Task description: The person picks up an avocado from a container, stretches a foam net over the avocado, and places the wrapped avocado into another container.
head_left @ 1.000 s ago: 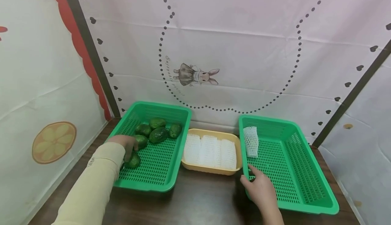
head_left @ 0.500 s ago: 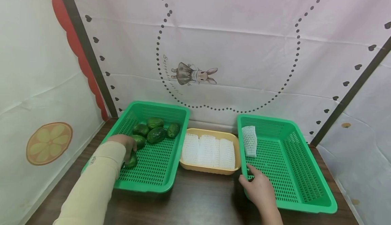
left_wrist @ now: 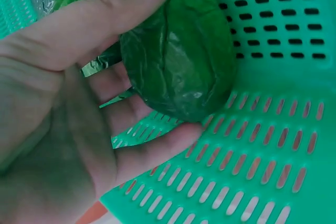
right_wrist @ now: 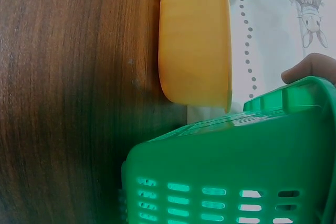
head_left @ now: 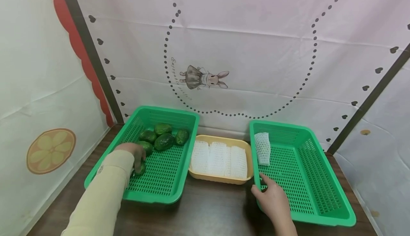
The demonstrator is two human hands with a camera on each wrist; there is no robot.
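Note:
In the left green basket (head_left: pixel 161 173), my left hand (head_left: pixel 132 152) holds a dark green, wrinkled avocado (left_wrist: pixel 178 51) in shiny clear wrap. The left wrist view shows the thumb across its near side and the fingertips around its lower end. Several more avocados (head_left: pixel 164 141) lie beyond that hand, towards the back of the basket. My right hand (head_left: pixel 274 198) grips the near left rim of the right green basket (head_left: pixel 289 179), thumb outside and a finger over the edge. One white foam net sleeve (head_left: pixel 263 148) leans inside that basket's left wall.
Between the baskets stands a yellow tray (head_left: pixel 221 178) with several white foam net sleeves (head_left: pixel 219 159) laid side by side. All of these rest on a dark wooden table (head_left: pixel 211 207). A printed white cloth (head_left: pixel 256 65) hangs close behind, with more cloth at both sides.
My left hand has shifted slightly to the right, and its fingers now cover more of the near avocado. The right hand stays on the basket rim.

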